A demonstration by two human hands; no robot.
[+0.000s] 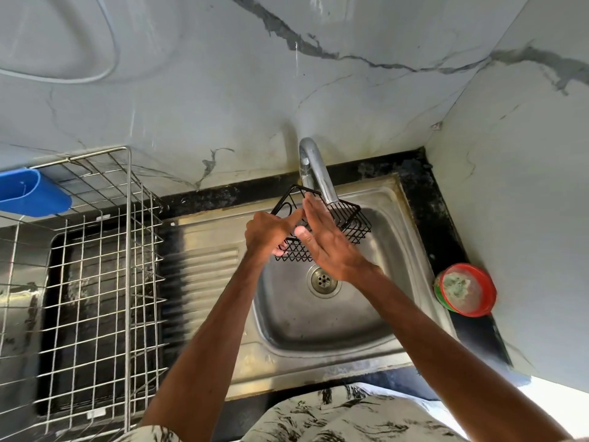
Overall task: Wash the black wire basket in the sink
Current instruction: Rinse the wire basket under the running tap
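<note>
Basket: the black wire basket (322,223) hung over the sink (366,333) bowl, near its back edge, under the tap (315,169) spout.
Left hand (271,232): its grip was clenched on the basket's near-left side.
Right hand (328,240): flat and released, fingers (314,207) laid across the wires.
Water: no stream could be made out.
Risk: with one hand holding, wet wires could slip and the basket drop onto the drain (322,280).
Risk: rubbing fingers could snag in the mesh.
Risk: a tilt could knock the spout.
</note>
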